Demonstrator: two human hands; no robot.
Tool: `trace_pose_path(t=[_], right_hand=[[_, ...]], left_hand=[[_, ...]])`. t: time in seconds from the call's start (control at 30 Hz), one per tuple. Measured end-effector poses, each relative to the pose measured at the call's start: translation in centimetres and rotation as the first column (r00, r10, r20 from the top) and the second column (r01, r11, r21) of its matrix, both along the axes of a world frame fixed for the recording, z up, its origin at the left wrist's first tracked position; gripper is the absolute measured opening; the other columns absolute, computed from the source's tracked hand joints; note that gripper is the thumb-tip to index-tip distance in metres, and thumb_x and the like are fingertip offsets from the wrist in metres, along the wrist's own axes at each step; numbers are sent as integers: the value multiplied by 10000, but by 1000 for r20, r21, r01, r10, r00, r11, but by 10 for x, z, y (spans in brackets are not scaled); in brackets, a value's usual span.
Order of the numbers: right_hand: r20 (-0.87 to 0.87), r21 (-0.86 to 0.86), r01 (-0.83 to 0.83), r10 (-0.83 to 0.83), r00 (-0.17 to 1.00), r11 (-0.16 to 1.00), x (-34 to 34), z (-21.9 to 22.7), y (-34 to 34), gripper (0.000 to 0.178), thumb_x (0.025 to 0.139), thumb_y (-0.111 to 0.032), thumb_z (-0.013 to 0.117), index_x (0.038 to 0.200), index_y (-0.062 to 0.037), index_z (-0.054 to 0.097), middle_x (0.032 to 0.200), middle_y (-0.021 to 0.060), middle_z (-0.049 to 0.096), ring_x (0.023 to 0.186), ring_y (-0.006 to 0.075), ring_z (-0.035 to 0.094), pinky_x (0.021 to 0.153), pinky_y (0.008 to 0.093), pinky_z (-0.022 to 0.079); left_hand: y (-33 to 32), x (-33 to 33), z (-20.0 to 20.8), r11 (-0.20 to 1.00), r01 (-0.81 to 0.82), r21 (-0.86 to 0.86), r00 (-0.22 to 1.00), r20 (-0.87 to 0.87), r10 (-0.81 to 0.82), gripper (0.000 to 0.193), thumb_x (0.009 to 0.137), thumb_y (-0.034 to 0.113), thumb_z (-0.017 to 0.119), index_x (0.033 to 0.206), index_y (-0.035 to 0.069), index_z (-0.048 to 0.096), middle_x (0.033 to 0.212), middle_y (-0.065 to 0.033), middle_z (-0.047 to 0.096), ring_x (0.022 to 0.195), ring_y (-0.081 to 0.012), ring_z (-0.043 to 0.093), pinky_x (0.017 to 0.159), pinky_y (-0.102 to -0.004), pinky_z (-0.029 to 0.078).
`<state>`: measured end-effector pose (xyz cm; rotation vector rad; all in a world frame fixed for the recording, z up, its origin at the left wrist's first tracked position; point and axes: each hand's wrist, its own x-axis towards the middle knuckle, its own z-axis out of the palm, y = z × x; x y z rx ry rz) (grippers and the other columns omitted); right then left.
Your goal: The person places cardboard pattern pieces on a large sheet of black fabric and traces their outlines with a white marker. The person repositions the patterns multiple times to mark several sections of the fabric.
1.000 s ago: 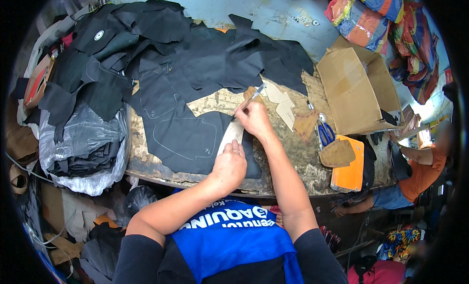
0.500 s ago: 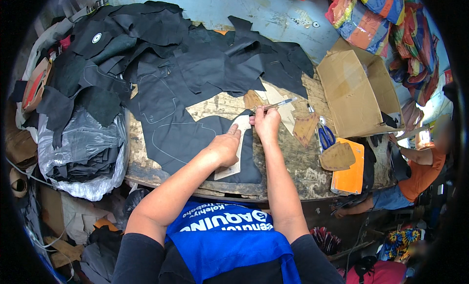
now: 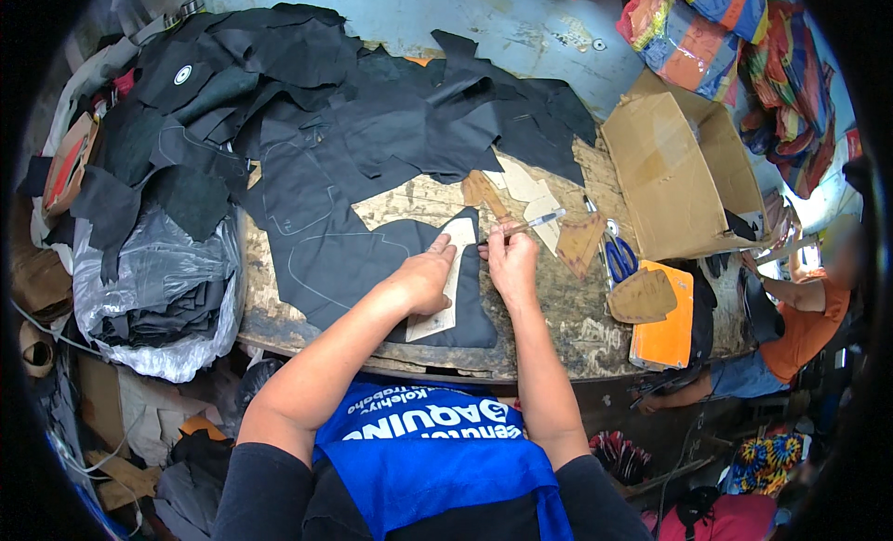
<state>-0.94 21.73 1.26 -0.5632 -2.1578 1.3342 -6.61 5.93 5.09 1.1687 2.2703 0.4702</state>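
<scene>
Left hand (image 3: 426, 282) flat on the pale shape (image 3: 461, 233), right hand (image 3: 512, 259) holding a pen (image 3: 547, 218)

The pale shape lies near the middle of the frame, on top of a big black sheet (image 3: 358, 267); it is long and thin, and it leans, with its low end toward the lower left and its top end toward the upper right. The left hand lies across its middle from the left side, with the fingers pointing up and to the right; this hand is the nearer one, since it touches the shape. The right hand is just to the right of the shape's upper half, with a narrow strip of black sheet between them; its fingers are pinched around the pen, and the pen's far end points to the upper right. The two hands are apart, but near each other.

Some parts are hard to see; the left hand hides the middle of the shape, and the fingers hide part of the pen; a small dark tip pokes out toward the shape's edge, but I cannot tell if it touches; a thin pale line (image 3: 292, 262) on the black sheet runs toward the left hand, and I lose it there; at the right of the frame, another person (image 3: 819, 318) is partly cut off by the dark rim.
</scene>
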Motion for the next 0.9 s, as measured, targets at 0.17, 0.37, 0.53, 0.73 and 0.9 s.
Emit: trace_pose_path(t=[0.17, 0.37, 0.53, 0.73, 0.9], right_hand=[[-19, 418, -73, 90, 996, 906, 3, 11, -16, 136, 851, -98, 602, 824, 35, 602, 743, 192, 629, 652, 308, 629, 614, 393, 485], [46, 556, -199, 209, 977, 807, 47, 22, -47, 90, 807, -76, 645, 806, -8, 586, 739, 158, 617, 719, 340, 591, 654, 421, 469], [111, 356, -350, 332, 937, 867, 102, 28, -70, 79, 817, -75, 638, 824, -2, 609, 740, 158, 613, 696, 311, 609, 641, 379, 479], [109, -70, -447, 452, 885, 892, 97, 13, -81, 148, 869, -129, 617, 859, 17, 633, 783, 155, 642, 714, 283, 634, 662, 347, 490], [68, -16, -462, 462, 884, 887, 94, 13, -84, 147, 870, -134, 615, 855, 12, 633, 784, 157, 647, 722, 281, 636, 668, 343, 491]], left_hand=[[-2, -3, 0, 999, 39, -6, 999, 11, -39, 950, 623, 182, 800, 1397, -39, 296, 1481, -257, 216, 1301, -346, 382, 1053, -359, 365], [-6, -7, -6, 996, 41, 80, 999, 7, -42, 1004, 542, 178, 847, 1384, -24, 341, 1480, -243, 234, 1292, -350, 391, 1051, -360, 367], [-7, -8, -10, 994, 6, 113, 1000, 13, -8, 1006, 508, 162, 862, 1369, -17, 373, 1474, -221, 264, 1280, -347, 406, 1047, -360, 371], [-9, -8, -9, 991, 6, 134, 1000, 14, -8, 1002, 501, 148, 865, 1365, -11, 383, 1471, -217, 273, 1282, -344, 404, 1050, -355, 368], [-8, -8, -11, 993, 10, 121, 1000, 5, -11, 1000, 500, 154, 866, 1362, -13, 387, 1477, -216, 265, 1293, -337, 392, 1054, -353, 363]])
